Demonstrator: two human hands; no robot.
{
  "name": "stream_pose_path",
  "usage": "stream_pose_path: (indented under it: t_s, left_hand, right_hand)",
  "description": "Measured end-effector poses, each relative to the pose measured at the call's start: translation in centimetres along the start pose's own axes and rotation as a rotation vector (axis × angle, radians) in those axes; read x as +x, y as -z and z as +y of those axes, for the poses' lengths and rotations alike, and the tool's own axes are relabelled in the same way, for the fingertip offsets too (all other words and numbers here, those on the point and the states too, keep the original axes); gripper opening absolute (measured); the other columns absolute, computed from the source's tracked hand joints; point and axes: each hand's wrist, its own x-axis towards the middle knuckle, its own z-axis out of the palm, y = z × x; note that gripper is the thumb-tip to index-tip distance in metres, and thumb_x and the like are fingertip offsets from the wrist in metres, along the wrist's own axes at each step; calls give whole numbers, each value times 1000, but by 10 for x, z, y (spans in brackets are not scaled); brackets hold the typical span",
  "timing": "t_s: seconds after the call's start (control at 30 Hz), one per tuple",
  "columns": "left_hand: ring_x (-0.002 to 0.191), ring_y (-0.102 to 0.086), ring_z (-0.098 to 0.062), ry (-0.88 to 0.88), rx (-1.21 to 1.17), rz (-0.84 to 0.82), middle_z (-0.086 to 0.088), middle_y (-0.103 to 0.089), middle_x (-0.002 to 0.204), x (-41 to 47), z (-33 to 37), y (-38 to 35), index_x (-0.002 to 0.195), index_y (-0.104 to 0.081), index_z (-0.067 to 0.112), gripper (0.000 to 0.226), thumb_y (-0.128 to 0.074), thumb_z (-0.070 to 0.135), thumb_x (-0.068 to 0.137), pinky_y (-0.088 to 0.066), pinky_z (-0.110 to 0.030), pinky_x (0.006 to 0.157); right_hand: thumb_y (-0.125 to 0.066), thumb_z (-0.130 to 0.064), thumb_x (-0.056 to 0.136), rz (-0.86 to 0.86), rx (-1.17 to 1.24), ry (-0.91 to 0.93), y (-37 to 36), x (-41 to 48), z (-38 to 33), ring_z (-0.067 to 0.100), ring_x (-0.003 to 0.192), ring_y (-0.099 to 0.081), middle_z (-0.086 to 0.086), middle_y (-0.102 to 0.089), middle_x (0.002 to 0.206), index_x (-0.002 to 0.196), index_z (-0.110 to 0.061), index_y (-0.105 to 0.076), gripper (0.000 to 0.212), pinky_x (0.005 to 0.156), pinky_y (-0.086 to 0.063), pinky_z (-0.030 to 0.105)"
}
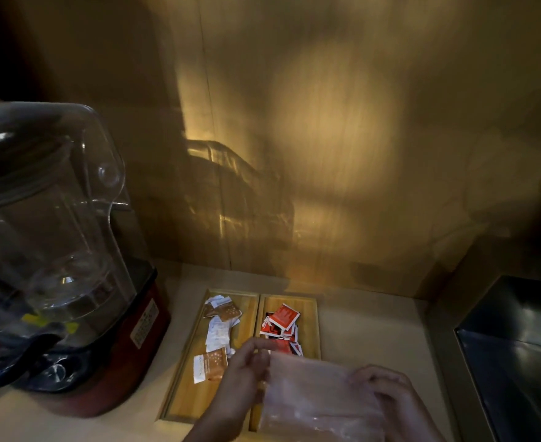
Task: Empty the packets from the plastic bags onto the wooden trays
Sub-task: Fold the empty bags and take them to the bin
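Two long wooden trays lie side by side on the counter. The left tray (192,390) holds white and brown packets (219,333). In the right tray (310,327) sits a heap of red packets (283,320). Over the near end of the right tray I hold a clear plastic bag (320,400) with both hands. My left hand (246,368) grips its upper left corner, and my right hand (387,387) grips its right side. The bag looks flat; I cannot tell whether any packet is inside.
A blender with a clear jug and cover (48,218) on a red base (128,371) stands at the left, close to the left tray. A dark steel sink (518,346) lies at the right. A wooden wall (326,154) rises behind the trays.
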Motion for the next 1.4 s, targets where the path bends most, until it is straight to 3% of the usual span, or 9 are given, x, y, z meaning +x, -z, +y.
stream_pose_path:
  t_s: [0.13, 0.23, 0.4, 0.47, 0.63, 0.77, 1.0, 1.17, 1.4]
  left_hand:
    - [81, -62, -25, 214, -291, -31, -11, -62, 98, -8, -13, 16, 108, -56, 17, 34, -61, 39, 83, -49, -27, 53]
    - [89, -64, -29, 269, -311, -121, -13, -66, 103, -22, -22, 39, 112, -55, 19, 57, -80, 22, 61, -55, -37, 60]
    - [104, -66, -34, 269, -326, -138, -18, -69, 114, -51, -33, 85, 116, -60, 8, 54, -77, 7, 66, -57, -41, 82]
    - [102, -67, -34, 270, -341, -129, -20, -71, 109, -68, -42, 110, 109, -65, -4, 46, -75, 5, 65, -57, -38, 85]
    - [68, -70, -23, 191, -401, 147, -17, -74, 80, -122, -79, 181, 85, -72, -5, 14, -67, -3, 72, -58, -28, 61]
    - [79, -60, -31, 153, -479, 337, -23, -68, 85, -172, -112, 239, 86, -72, -3, 34, -79, 17, 60, -45, -36, 73]
    - [56, -54, -14, 328, -395, 596, -6, -61, 70, -241, -157, 299, 86, -66, 10, 9, -60, 16, 86, -43, -20, 45]
    - [43, -46, -11, 412, -397, 808, -2, -52, 55, -250, -201, 319, 67, -50, 15, 14, -63, 14, 62, -37, -20, 39]
    - [65, -52, -16, 282, -107, 1046, 4, -56, 67, -213, -295, 338, 67, -51, 23, 23, -60, 10, 84, -42, -30, 59]
  right_hand:
    - [-76, -24, 40, -81, 92, -30, -27, -7, -1, 30, 68, -68, 17, -73, 74, 81, 3, -70, 49, 50, -53, 26]
    - [-92, -26, 12, -154, 45, 53, -56, -8, 2, 20, 63, -69, 13, -72, 79, 94, -1, -65, 90, 49, -53, 21]
    - [-90, -14, 39, -193, -71, 130, -109, -11, 15, 21, 119, -54, 6, -53, 135, 118, -19, -59, 85, 67, -57, 26]
    - [-94, -20, 34, -223, -76, 101, -136, -14, 27, 21, 117, -55, 9, -53, 133, 127, -19, -50, 102, 70, -58, 28]
    - [-72, 14, 63, -195, -211, 35, -217, -32, 74, 6, 64, -69, 6, -71, 86, 114, -10, -54, 59, 55, -54, 17]
    - [-67, 7, 68, -262, -325, -119, -280, -55, 120, 23, 59, -60, 15, -68, 64, 68, -1, -70, 8, 57, -48, 26]
    - [-60, 7, 79, -365, -628, -118, -359, -90, 184, 7, 43, -48, 11, -56, 59, 70, -1, -56, 13, 41, -37, 15]
    - [-64, 2, 75, -359, -844, -130, -382, -88, 243, 17, 54, -54, 5, -58, 64, 68, -20, -49, 28, 46, -41, 20]
    - [-57, -8, 85, -460, -1000, -56, -396, -53, 320, 16, 76, -59, 0, -66, 79, 82, -16, -70, 16, 70, -47, 30]
